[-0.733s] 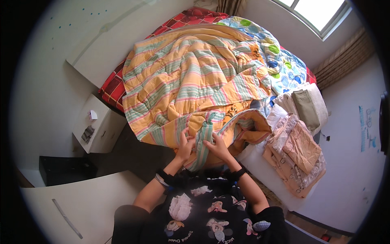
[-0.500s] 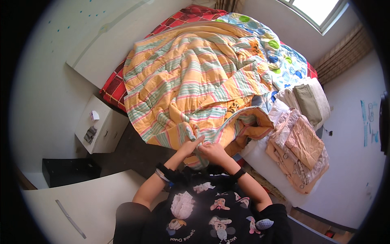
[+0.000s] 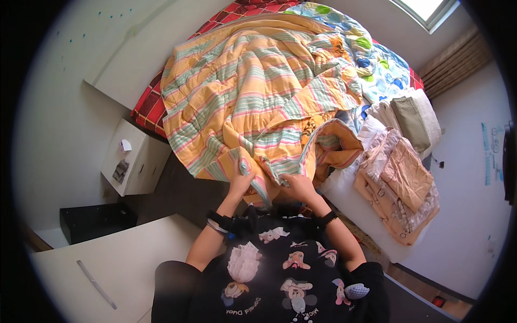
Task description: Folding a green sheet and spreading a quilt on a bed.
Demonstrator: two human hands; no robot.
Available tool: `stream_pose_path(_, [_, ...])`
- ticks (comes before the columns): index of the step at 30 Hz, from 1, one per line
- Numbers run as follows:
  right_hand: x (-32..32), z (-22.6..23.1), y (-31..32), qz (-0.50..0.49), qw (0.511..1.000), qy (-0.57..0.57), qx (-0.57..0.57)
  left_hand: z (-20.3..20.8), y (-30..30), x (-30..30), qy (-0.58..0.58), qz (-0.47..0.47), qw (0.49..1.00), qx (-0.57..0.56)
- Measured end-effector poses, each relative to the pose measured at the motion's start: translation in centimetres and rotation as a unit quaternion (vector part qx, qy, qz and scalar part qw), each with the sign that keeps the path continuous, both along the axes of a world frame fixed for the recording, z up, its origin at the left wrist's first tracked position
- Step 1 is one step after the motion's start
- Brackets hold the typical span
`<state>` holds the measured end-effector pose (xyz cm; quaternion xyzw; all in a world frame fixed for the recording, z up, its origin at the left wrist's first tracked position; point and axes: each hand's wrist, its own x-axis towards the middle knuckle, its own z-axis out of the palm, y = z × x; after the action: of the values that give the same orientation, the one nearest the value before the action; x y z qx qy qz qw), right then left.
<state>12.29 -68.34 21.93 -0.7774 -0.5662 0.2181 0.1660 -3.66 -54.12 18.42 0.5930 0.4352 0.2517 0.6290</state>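
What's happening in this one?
A person stands at a bed, gripping the near edge of a striped yellow quilt with both bare hands: the left hand and the right hand hold it a little apart. The quilt lies rumpled over most of the bed, with red checked bedding showing at its left side. To the right, peach-coloured fabric lies in a folded pile.

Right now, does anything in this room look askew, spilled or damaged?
The striped quilt looks askew: it lies rumpled rather than flat over the red bedding, its near part gathered in the left hand and right hand. No spill or damage shows.
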Motion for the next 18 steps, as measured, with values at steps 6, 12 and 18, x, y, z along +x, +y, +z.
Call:
stream_pose_path(6, [-0.4,0.9,0.1,0.002,0.996,-0.056,0.074,0.4,0.0,-1.1,0.010,-0.060,0.995,0.076])
stream_pose_path(12, [-0.7,2.5,-0.2,0.009,0.988,-0.051,0.147,2.4,0.0,-1.9,0.005,-0.085,0.974,-0.210])
stream_pose_path(18, [-1.0,1.8,-0.6,0.149,0.978,-0.020,0.143,4.0,-0.1,-1.9,-0.065,-0.041,0.896,-0.437])
